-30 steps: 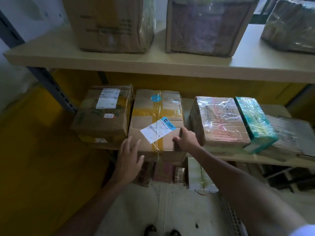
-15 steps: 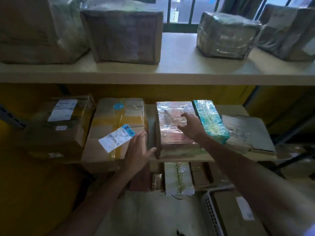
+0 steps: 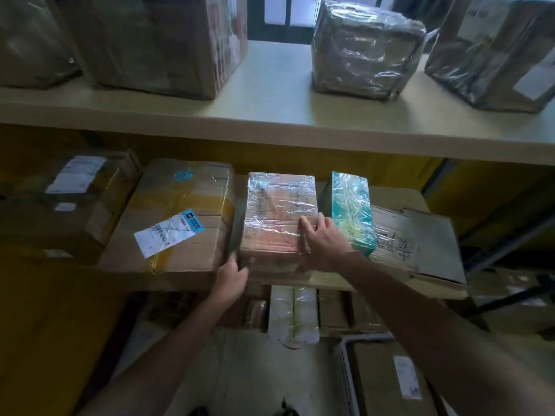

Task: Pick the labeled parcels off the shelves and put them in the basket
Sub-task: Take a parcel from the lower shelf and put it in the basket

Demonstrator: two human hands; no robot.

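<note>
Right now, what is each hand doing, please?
Left hand: closed on the plastic-wrapped parcel, at its front left corner.
Right hand: fingers flat on the same parcel's right side.

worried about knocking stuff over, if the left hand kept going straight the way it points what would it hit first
Likely the plastic-wrapped parcel: the left hand is already at its front left corner, beside the labeled cardboard box. Depth is unclear.

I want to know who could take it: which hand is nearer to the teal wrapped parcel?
The right hand. It lies on the shiny film-wrapped parcel, directly beside the teal wrapped parcel. The left hand is at that shiny parcel's far, left front corner.
</note>
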